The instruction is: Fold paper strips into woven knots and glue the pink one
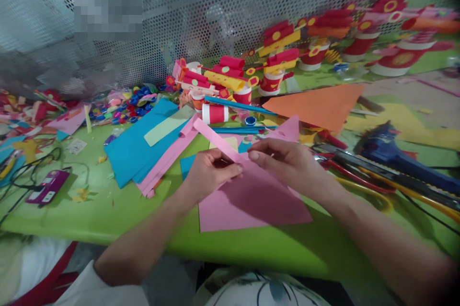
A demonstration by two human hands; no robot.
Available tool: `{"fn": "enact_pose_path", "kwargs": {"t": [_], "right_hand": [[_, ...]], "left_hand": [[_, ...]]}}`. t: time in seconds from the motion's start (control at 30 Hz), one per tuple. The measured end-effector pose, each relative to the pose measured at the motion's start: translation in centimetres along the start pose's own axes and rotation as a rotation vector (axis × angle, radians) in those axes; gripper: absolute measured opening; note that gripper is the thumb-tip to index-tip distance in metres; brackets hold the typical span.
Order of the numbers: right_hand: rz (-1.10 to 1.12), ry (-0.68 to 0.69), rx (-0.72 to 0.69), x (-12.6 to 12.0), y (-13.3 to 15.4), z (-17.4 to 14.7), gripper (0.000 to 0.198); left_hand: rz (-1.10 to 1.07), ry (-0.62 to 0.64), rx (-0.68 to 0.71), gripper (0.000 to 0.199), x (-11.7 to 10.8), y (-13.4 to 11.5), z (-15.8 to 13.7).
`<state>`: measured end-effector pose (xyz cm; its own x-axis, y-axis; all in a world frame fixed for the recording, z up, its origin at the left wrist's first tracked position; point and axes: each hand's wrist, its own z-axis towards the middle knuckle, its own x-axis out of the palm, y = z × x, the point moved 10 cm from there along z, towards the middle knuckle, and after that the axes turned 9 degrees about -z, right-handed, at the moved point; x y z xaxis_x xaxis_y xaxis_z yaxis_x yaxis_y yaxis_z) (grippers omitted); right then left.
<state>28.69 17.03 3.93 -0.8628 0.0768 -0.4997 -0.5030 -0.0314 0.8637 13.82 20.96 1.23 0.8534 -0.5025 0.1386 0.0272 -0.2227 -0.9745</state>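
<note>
My left hand (212, 171) is closed in a pinch on a pink paper strip (217, 138), which slants up and away to the left. Just to the right, my right hand (287, 162) has its fingers curled in and its thumb near the strip's lower end. Whether anything is between those fingers is hidden. Below both hands a larger pink paper sheet (251, 205) lies flat, partly in shadow. Beyond the strip, a red and white paper cup (215, 114) lies on its side.
Blue paper sheets (125, 152) lie to the left. Scissors (359, 176) and a blue glue gun (406, 157) lie at right, near an orange sheet (319, 104). Decorated cup models (273, 80) line the back by a perforated metal screen (179, 18). A purple power strip (48, 187) has cables.
</note>
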Motion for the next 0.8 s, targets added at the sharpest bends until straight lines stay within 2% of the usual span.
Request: {"fn": "enact_pose_path", "kwargs": {"t": [0.2,0.33,0.4,0.47,0.53,0.67,0.73,0.8], "right_hand": [[0.066,0.11,0.041,1.7,-0.7,0.0,0.022],[0.172,0.09,0.051,1.5,-0.6,0.0,0.024],[0.229,0.076,0.06,1.4,-0.5,0.0,0.026],[0.329,0.028,0.101,1.0,-0.8,0.0,0.027],[0.469,-0.047,0.157,0.4,-1.3,0.0,0.027],[0.708,-0.157,0.231,-0.2,-2.3,0.1,0.025],[0.768,-0.18,0.248,0.0,-2.5,0.0,0.025],[0.793,-0.19,0.251,0.3,-2.6,-0.1,0.023]], "left_hand": [[0.056,0.1,0.048,0.021,1.0,0.2,-0.1],[-0.018,0.042,0.021,0.044,0.6,-0.2,-0.3],[-0.024,0.028,0.017,0.048,0.3,-0.7,-0.3],[-0.083,0.027,-0.003,0.046,-0.2,-1.1,-0.2],[-0.249,-0.02,-0.005,0.046,-1.2,-1.5,0.1],[-0.633,-0.231,0.008,0.031,-3.2,-1.0,0.5],[-0.676,-0.238,-0.003,0.03,-2.4,-0.3,0.6],[-0.595,-0.163,0.011,0.023,-0.7,0.0,0.5]]}}
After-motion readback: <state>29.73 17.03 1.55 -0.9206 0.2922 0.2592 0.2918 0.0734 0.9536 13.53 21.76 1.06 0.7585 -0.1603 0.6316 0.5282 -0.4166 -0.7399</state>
